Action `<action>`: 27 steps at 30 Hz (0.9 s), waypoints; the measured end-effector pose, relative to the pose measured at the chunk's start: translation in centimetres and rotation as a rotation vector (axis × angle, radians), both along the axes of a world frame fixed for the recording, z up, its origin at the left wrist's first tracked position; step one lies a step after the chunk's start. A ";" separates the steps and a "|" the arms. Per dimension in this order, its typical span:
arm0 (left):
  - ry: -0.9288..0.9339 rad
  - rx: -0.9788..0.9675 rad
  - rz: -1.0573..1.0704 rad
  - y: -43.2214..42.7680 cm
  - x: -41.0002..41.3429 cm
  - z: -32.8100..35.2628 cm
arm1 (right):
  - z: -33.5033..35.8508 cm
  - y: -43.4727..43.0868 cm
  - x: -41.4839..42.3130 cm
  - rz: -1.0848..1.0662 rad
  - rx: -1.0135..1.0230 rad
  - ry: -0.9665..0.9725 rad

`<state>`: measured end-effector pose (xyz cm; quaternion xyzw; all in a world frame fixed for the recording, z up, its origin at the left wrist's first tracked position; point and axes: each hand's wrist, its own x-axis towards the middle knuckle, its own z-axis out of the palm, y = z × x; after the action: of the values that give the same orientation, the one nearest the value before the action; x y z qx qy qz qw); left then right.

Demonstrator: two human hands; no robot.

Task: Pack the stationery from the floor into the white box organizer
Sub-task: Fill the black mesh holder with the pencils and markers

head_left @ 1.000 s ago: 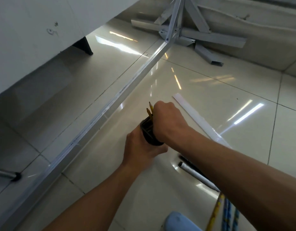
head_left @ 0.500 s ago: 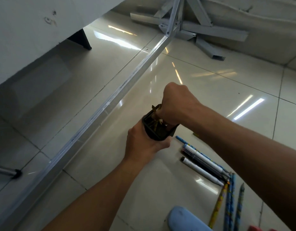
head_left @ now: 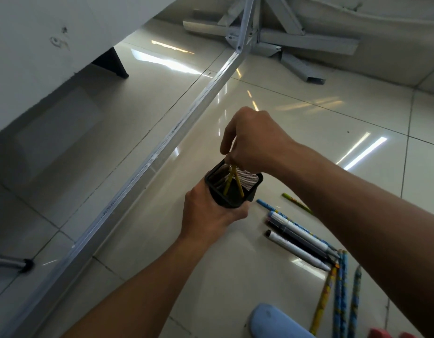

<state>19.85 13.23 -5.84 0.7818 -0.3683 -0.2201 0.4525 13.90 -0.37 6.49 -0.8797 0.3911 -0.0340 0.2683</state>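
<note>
Our left hand (head_left: 208, 213) wraps the black mesh cup (head_left: 232, 185) above the floor (head_left: 321, 132); our right hand (head_left: 252, 140) pinches yellow pencils (head_left: 233, 180) standing in it — mid-loading, we judge. Next: the markers (head_left: 299, 236) lying nearby.

Glossy beige tiled floor (head_left: 308, 132) mirrors ceiling lights; across it runs a metal rail (head_left: 162, 152); left of the rail, a white wall (head_left: 40, 57).
</note>
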 end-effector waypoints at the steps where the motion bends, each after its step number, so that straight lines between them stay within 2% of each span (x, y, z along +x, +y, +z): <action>1: 0.002 0.002 -0.001 0.0 0.0 0.0 | 0.0 -0.1 0.0 0.018 0.006 -0.006; 4: -0.021 0.003 0.006 0.0 0.0 -0.1 | 0.2 -0.5 -0.3 0.035 0.081 -0.071; 7: -0.039 -0.011 0.018 0.1 0.1 -0.3 | 0.3 -1.4 -1.7 -0.065 0.157 -0.191; 9: -0.022 -0.020 0.012 0.1 0.2 -0.2 | 0.0 -2.1 -3.6 -0.129 0.161 -0.202; 11: 0.017 -0.035 0.005 0.2 0.1 -0.1 | -0.8 -2.7 -5.9 -0.169 0.139 -0.106; 13: 0.042 -0.048 0.010 0.2 0.1 -0.2 | -2.5 -3.0 -8.1 -0.182 0.135 0.071; 16: -0.011 -0.013 0.011 0.2 0.0 0.0 | -4.7 -2.9 -10.5 -0.171 0.156 0.285; 22: -0.028 0.047 0.029 0.0 -0.4 0.9 | -5.5 -3.3 -14.7 -0.193 0.111 0.446; 27: -0.040 0.033 0.010 0.1 -0.4 0.9 | -6.1 -3.2 -16.5 -0.180 0.163 0.469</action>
<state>19.50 13.30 -4.92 0.7950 -0.3697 -0.2084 0.4334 -2.64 -3.55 0.35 -0.8007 0.5208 0.1788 0.2360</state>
